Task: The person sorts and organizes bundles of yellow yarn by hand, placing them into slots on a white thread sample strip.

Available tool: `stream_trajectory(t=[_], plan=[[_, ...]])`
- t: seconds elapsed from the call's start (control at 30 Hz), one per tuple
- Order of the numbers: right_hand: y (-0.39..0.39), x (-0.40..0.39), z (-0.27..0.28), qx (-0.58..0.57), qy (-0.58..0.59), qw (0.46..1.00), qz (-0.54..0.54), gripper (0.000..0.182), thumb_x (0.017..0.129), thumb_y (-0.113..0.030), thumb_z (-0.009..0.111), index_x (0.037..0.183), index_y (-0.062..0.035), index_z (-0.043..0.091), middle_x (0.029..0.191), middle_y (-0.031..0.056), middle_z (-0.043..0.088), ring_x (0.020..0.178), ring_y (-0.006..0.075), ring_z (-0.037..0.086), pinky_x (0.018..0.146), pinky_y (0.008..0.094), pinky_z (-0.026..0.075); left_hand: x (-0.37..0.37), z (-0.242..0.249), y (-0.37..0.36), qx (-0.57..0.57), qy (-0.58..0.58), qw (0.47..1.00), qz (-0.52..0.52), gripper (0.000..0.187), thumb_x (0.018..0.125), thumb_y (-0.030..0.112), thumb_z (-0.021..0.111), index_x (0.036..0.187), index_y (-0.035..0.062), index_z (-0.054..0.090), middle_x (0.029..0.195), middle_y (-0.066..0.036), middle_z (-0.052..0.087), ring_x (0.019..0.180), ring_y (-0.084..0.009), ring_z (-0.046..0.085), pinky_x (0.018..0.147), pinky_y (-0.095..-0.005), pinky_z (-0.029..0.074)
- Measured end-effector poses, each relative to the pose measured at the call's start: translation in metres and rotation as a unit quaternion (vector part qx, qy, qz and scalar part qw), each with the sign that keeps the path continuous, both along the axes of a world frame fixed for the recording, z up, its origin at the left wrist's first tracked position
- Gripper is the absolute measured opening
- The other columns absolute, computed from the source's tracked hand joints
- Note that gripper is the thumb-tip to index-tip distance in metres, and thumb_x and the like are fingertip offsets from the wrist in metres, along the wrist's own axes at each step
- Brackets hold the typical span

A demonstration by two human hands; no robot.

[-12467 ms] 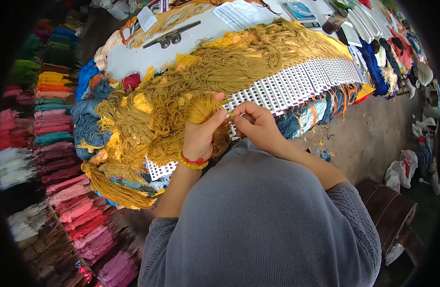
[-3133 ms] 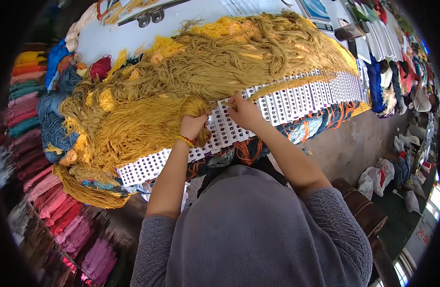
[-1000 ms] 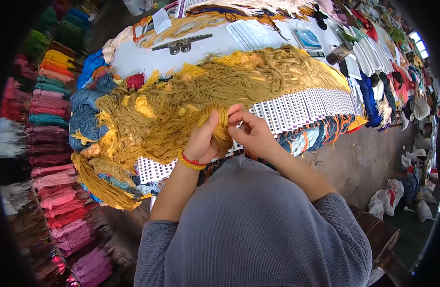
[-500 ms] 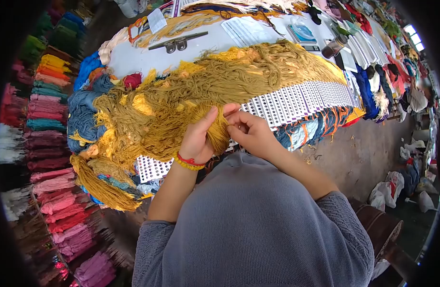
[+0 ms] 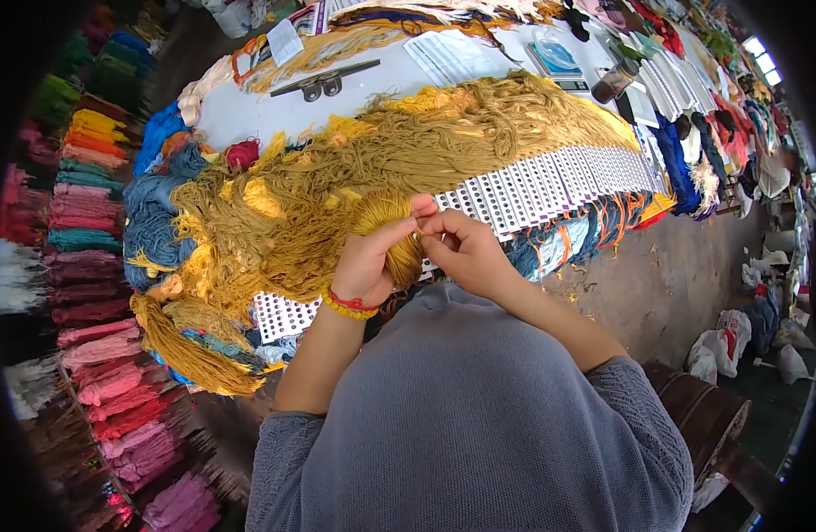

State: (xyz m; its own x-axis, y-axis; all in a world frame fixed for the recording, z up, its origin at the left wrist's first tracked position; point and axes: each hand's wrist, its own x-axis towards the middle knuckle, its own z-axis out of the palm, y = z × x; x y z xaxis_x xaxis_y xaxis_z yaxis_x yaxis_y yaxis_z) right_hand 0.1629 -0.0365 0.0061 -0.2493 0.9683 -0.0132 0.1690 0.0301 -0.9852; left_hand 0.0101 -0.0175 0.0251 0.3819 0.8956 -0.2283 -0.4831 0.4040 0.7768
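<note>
Left hand (image 5: 370,259) grips a mustard yarn bundle (image 5: 392,232); right hand (image 5: 461,251) apparently pinches one strand (separating step); next, threading the perforated card (image 5: 550,182) needs precision.

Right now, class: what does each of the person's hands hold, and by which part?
The left hand grips a mustard yarn bundle around its middle. The right hand pinches a strand at the bundle's edge between its fingertips.

Left hand (image 5: 365,262), right hand (image 5: 466,253) fingertip-to-fingertip
</note>
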Motion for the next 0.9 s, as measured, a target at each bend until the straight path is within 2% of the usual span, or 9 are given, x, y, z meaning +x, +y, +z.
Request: stream_trajectory(t=[0.13, 0.2, 0.3, 0.53, 0.63, 0.67, 0.7, 0.87, 0.9], plan=[[0.000, 0.001, -0.007, -0.035, 0.037, 0.999, -0.009, 0.005, 0.082, -0.004, 0.052, 0.087, -0.0019, 0.052, 0.067, -0.0038, 0.050, 0.056, 0.0011, 0.044, 0.050, 0.0154, 0.036, -0.001, -0.002, -0.001, -0.009, -0.005, 1.000, 0.013, 0.029, 0.081, 0.003, 0.047, 0.109, -0.0035, 0.051, 0.102, -0.011, 0.056, 0.096, -0.0177, 0.053, 0.084, -0.0302, 0.042], [-0.002, 0.001, -0.006, -0.125, 0.175, 0.976, -0.017, 0.006, 0.083, -0.004, 0.051, 0.088, -0.0020, 0.052, 0.067, -0.0031, 0.051, 0.053, 0.0025, 0.045, 0.048, 0.0166, 0.037, -0.002, -0.002, -0.002, -0.001, 0.007, 1.000, 0.015, 0.030, 0.081, 0.004, 0.046, 0.110, -0.0038, 0.049, 0.102, -0.011, 0.056, 0.096, -0.0183, 0.053, 0.084, -0.0300, 0.043], [-0.003, -0.002, 0.004, -0.177, 0.241, 0.953, -0.046, 0.008, 0.081, -0.004, 0.052, 0.088, -0.0023, 0.052, 0.067, -0.0021, 0.051, 0.053, 0.0024, 0.044, 0.046, 0.0171, 0.037, -0.001, 0.005, -0.004, -0.045, -0.014, 0.999, 0.012, 0.029, 0.080, 0.002, 0.049, 0.109, -0.0020, 0.050, 0.099, -0.008, 0.057, 0.088, -0.0162, 0.055, 0.078, -0.0283, 0.045], [-0.004, -0.005, -0.005, -0.159, 0.246, 0.955, -0.040, 0.007, 0.082, -0.006, 0.052, 0.088, -0.0021, 0.052, 0.071, -0.0012, 0.054, 0.054, 0.0023, 0.046, 0.048, 0.0167, 0.039, 0.002, -0.003, -0.005, -0.006, 0.040, 0.998, 0.058, 0.029, 0.078, 0.000, 0.055, 0.107, -0.0004, 0.052, 0.096, -0.006, 0.057, 0.082, -0.0125, 0.055, 0.072, -0.0254, 0.046], [-0.006, -0.006, -0.012, -0.143, 0.201, 0.969, -0.037, 0.007, 0.083, -0.010, 0.052, 0.086, -0.0038, 0.053, 0.069, -0.0012, 0.054, 0.054, 0.0034, 0.047, 0.048, 0.0178, 0.040, -0.002, -0.007, -0.005, 0.049, 0.058, 0.996, 0.050, 0.030, 0.077, -0.002, 0.057, 0.107, 0.0001, 0.052, 0.100, -0.004, 0.056, 0.083, -0.0098, 0.054, 0.072, -0.0229, 0.045], [-0.006, -0.006, -0.007, -0.087, 0.164, 0.982, -0.041, 0.008, 0.083, -0.012, 0.053, 0.085, -0.0045, 0.054, 0.069, -0.0011, 0.055, 0.056, 0.0031, 0.048, 0.048, 0.0175, 0.041, 0.001, 0.001, -0.008, 0.041, 0.068, 0.995, 0.059, 0.030, 0.077, -0.003, 0.056, 0.107, 0.0004, 0.052, 0.101, -0.004, 0.056, 0.083, -0.0101, 0.055, 0.072, -0.0230, 0.045], [-0.007, -0.006, -0.005, -0.130, 0.193, 0.971, -0.058, 0.007, 0.083, -0.012, 0.054, 0.084, -0.0048, 0.054, 0.069, -0.0007, 0.056, 0.056, 0.0031, 0.049, 0.047, 0.0173, 0.041, 0.003, -0.001, -0.008, 0.031, 0.056, 0.996, 0.063, 0.030, 0.078, -0.004, 0.055, 0.107, 0.0001, 0.052, 0.100, -0.004, 0.056, 0.083, -0.0108, 0.055, 0.071, -0.0236, 0.045], [0.000, -0.005, -0.006, -0.144, 0.217, 0.964, -0.056, 0.007, 0.083, -0.009, 0.051, 0.086, -0.0032, 0.053, 0.067, 0.0014, 0.057, 0.053, 0.0035, 0.049, 0.046, 0.0180, 0.041, 0.001, 0.003, -0.005, 0.022, 0.037, 0.998, 0.042, 0.029, 0.081, -0.004, 0.050, 0.109, -0.0011, 0.048, 0.099, -0.007, 0.056, 0.085, -0.0149, 0.057, 0.072, -0.0270, 0.047], [0.000, -0.003, -0.008, -0.149, 0.222, 0.962, -0.053, 0.011, 0.082, -0.011, 0.052, 0.086, -0.0011, 0.052, 0.073, 0.0045, 0.059, 0.060, 0.0054, 0.052, 0.050, 0.0185, 0.041, 0.001, -0.002, -0.004, 0.020, 0.040, 0.997, 0.056, 0.029, 0.081, -0.004, 0.050, 0.109, -0.0012, 0.048, 0.099, -0.007, 0.056, 0.085, -0.0148, 0.057, 0.073, -0.0270, 0.047]])
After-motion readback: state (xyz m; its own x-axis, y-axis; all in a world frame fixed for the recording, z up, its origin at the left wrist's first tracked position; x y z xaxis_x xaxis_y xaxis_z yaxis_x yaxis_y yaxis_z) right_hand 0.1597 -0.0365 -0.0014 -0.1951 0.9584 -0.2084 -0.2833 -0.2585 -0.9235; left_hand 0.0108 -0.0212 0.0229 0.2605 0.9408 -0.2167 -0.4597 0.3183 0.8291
